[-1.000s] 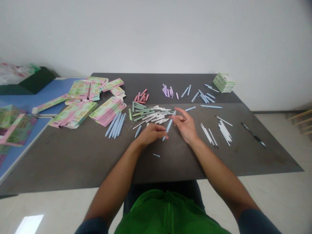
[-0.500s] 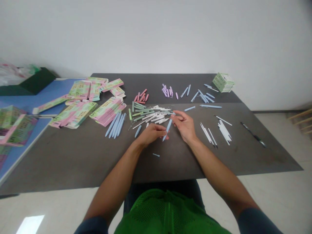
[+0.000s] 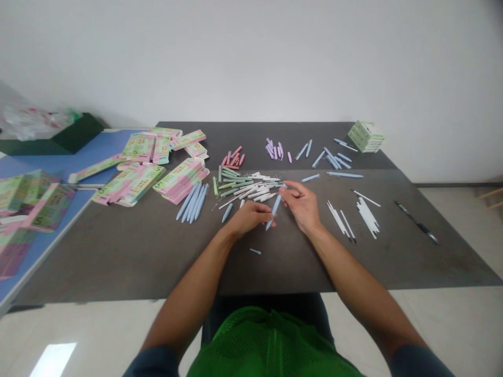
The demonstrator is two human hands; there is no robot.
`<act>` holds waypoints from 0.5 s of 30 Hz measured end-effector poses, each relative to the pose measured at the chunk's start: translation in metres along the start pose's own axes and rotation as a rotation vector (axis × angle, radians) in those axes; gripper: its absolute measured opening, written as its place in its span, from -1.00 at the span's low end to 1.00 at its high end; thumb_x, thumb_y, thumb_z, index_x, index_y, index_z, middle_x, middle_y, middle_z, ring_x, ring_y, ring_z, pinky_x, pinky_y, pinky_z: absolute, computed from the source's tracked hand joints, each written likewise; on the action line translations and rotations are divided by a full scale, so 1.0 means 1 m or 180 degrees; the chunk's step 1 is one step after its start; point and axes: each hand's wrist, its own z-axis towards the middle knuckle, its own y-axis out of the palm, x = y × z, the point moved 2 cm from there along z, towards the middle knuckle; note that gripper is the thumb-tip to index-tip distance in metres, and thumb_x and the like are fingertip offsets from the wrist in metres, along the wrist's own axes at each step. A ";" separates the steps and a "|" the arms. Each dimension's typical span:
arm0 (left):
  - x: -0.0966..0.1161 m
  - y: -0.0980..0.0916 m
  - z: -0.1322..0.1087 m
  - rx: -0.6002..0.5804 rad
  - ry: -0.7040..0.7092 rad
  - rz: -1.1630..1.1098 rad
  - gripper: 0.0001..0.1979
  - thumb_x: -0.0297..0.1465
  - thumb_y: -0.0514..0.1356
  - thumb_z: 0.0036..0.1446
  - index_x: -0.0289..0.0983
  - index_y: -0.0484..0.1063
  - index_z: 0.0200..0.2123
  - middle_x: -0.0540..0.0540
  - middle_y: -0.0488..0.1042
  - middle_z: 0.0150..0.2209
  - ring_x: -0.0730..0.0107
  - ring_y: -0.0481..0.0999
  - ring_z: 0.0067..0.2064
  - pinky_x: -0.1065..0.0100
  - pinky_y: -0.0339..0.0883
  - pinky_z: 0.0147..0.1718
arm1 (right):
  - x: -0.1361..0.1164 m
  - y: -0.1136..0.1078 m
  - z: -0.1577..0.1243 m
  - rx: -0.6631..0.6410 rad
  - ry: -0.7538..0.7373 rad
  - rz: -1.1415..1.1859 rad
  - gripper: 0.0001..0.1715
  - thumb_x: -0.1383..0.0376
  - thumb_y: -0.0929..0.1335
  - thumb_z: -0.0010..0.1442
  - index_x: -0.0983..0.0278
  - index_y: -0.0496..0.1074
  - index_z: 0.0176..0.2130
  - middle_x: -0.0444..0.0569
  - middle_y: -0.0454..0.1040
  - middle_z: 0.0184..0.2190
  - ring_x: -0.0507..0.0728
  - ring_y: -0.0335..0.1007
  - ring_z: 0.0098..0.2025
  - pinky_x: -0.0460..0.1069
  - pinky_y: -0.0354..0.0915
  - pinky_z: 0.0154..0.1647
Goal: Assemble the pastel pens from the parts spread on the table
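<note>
Between my hands a light blue pen (image 3: 274, 210) is held tilted above the dark table (image 3: 165, 267). My left hand (image 3: 253, 215) pinches the pen's lower barrel, closed around it. At the upper end, the fingers of my right hand (image 3: 299, 203) are closed on the pen too. A small blue pen clip (image 3: 255, 251) lies on the table below my hands. Just left of my left hand rests a short blue pen part (image 3: 227, 212). A row of light blue pens (image 3: 192, 202) lies farther left. Beyond my hands spread white pen parts (image 3: 261, 187) and green pen parts (image 3: 231, 180).
Red pen parts (image 3: 234, 157), purple parts (image 3: 275, 151) and blue parts (image 3: 334, 158) lie at the back. White refills (image 3: 367, 214) and a black pen (image 3: 416, 222) are to the right. Printed pen boxes (image 3: 181, 179) cover the left; a green box stack (image 3: 366, 136) stands back right.
The whole view has shifted slightly, moving the table contents a little rightward in the picture. Both hands keep their hold on the blue pen, with almost no change in their pose.
</note>
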 end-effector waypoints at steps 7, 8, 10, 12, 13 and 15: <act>0.002 -0.003 0.000 0.0370 0.0007 -0.0183 -0.79 -0.30 0.31 -0.06 -0.35 0.57 -0.42 -0.03 0.51 -0.49 0.45 0.40 -0.45 0.41 0.23 -0.41 | -0.002 0.006 -0.003 -0.0153 0.0060 0.0077 -0.23 -0.04 0.47 0.11 0.26 0.32 0.18 -0.04 0.64 -0.32 0.03 0.42 -0.44 -0.05 0.33 -0.39; 0.001 -0.003 0.001 0.0463 0.0009 -0.0156 -0.80 -0.32 0.31 -0.07 -0.35 0.56 -0.42 -0.02 0.50 -0.49 0.47 0.39 -0.46 0.42 0.21 -0.42 | -0.002 0.006 -0.002 -0.0156 0.0063 0.0073 -0.24 -0.04 0.47 0.11 0.27 0.32 0.16 -0.03 0.64 -0.31 0.04 0.43 -0.44 -0.05 0.34 -0.39; 0.000 -0.004 0.001 0.0644 0.0009 0.0029 -0.82 -0.35 0.29 -0.08 -0.35 0.54 -0.41 0.00 0.48 -0.50 0.48 0.38 -0.47 0.43 0.19 -0.44 | 0.000 0.007 -0.001 -0.0187 0.0084 0.0028 -0.27 -0.05 0.47 0.11 0.27 0.34 0.12 -0.03 0.63 -0.29 0.04 0.43 -0.43 -0.05 0.35 -0.38; 0.000 -0.004 0.001 0.0798 0.0019 0.0401 -0.84 -0.37 0.25 -0.07 -0.35 0.53 -0.41 0.02 0.46 -0.53 0.49 0.36 -0.48 0.43 0.15 -0.46 | 0.002 0.009 0.000 -0.0244 0.0125 -0.0064 -0.29 -0.05 0.47 0.10 0.28 0.37 0.09 -0.04 0.62 -0.30 0.06 0.45 -0.41 -0.04 0.35 -0.38; 0.001 -0.004 0.001 0.0875 0.0047 0.0649 -0.86 -0.38 0.23 -0.05 -0.34 0.52 -0.42 0.03 0.44 -0.54 0.48 0.35 -0.49 0.43 0.14 -0.48 | 0.003 0.010 0.001 -0.0280 0.0148 -0.0129 -0.30 -0.05 0.47 0.09 0.28 0.38 0.08 -0.04 0.62 -0.31 0.07 0.45 -0.40 -0.04 0.35 -0.38; 0.006 -0.005 0.000 0.1061 0.0136 0.1217 -0.88 -0.40 0.19 -0.01 -0.32 0.51 -0.44 0.05 0.42 -0.56 0.47 0.33 -0.49 0.42 0.11 -0.48 | 0.005 0.013 0.001 -0.0363 0.0159 -0.0303 -0.32 -0.03 0.46 0.10 0.30 0.39 0.08 -0.03 0.61 -0.31 0.09 0.47 -0.38 -0.03 0.35 -0.38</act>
